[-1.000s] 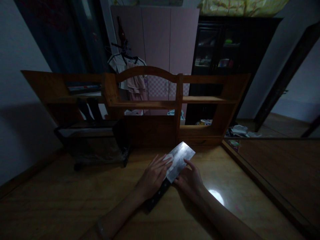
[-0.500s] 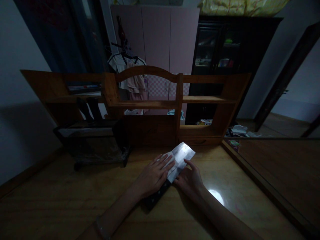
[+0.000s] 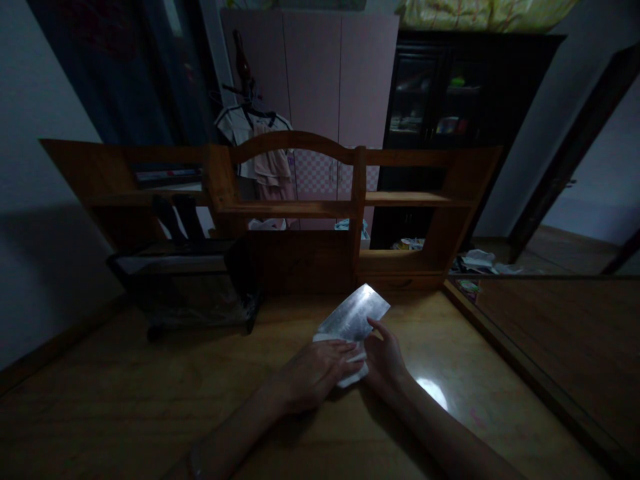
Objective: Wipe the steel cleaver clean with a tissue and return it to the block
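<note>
A steel cleaver [image 3: 356, 312] lies flat on the wooden desk [image 3: 150, 393], its blade pointing up and to the right. My left hand [image 3: 313, 373] lies flat with fingers stretched out, pressing a white cloth [image 3: 350, 370] against the lower part of the blade, which hides the dark handle. My right hand [image 3: 385, 357] rests beside the blade's right edge, one finger touching the metal, the other fingers loosely curled.
A wooden shelf unit [image 3: 300, 207] stands along the desk's back edge. A dark wire rack with plastic wrap [image 3: 185, 293] sits at the back left. The lamp glare [image 3: 433, 392] shines on the desk to the right. Beyond are a pink wardrobe [image 3: 320, 87] and a dark cabinet [image 3: 440, 113].
My left hand has slid the white cloth down the blade toward me, from the blade's middle to its handle end, covering the handle. My right hand has stayed almost still.
</note>
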`<state>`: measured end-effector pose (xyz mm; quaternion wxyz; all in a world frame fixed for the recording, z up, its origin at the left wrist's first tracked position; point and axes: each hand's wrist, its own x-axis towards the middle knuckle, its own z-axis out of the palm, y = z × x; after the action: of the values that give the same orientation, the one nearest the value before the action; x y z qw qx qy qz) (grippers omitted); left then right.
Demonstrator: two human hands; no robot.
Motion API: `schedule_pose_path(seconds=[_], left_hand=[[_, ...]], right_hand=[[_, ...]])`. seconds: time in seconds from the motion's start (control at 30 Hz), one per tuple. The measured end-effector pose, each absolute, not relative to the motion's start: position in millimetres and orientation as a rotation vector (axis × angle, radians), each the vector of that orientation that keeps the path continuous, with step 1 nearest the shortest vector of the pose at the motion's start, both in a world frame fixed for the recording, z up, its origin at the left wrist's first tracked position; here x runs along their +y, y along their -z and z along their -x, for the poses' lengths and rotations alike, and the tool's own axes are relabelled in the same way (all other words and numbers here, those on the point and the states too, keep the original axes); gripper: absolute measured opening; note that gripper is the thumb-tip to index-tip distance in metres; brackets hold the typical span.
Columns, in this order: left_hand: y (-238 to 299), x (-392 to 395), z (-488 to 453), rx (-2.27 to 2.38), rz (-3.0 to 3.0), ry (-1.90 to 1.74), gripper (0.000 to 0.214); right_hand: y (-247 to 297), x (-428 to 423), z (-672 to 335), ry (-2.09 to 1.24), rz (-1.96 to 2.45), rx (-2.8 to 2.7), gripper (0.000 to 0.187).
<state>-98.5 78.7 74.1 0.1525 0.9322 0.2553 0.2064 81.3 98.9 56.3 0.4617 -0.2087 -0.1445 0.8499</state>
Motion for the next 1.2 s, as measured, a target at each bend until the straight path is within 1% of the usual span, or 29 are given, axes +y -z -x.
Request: schedule_pose_path(seconds=[0.23, 0.33, 0.5, 0.67, 0.87, 1.13, 1.2], left_hand=[[-68, 82, 104, 0.687, -2.687, -0.622, 0.049], [-64, 84, 108, 0.695, -2.601, -0.663, 0.051], [-62, 85, 113, 0.754, -2.401, -0.816, 0.061], [-59, 86, 110, 0.704, -2.33, -0.892, 0.061], [-52, 90, 107, 0.637, -2.288, -1.009, 0.061], [-49, 85, 106, 0.714, -2.084, -1.083, 0.067], [-50, 84, 107, 0.75, -2.06, -1.111, 0.065]], right_hand=[[-49, 101, -81, -2.082, 0.432, -0.387, 0.022], [-48, 101, -81, -2.048, 0.409, -0.418, 0.024], [-50, 100, -82, -2.036, 0.393, -0.389, 0.022], [-52, 99, -82, -1.999, 0.424, -0.39, 0.019], [-45, 101, -83, -2.015, 0.391, -0.389, 0.023], [-46, 98, -82, -2.056, 0.364, -0.371, 0.024], [-47, 97, -82, -2.062, 0.353, -0.369, 0.025]])
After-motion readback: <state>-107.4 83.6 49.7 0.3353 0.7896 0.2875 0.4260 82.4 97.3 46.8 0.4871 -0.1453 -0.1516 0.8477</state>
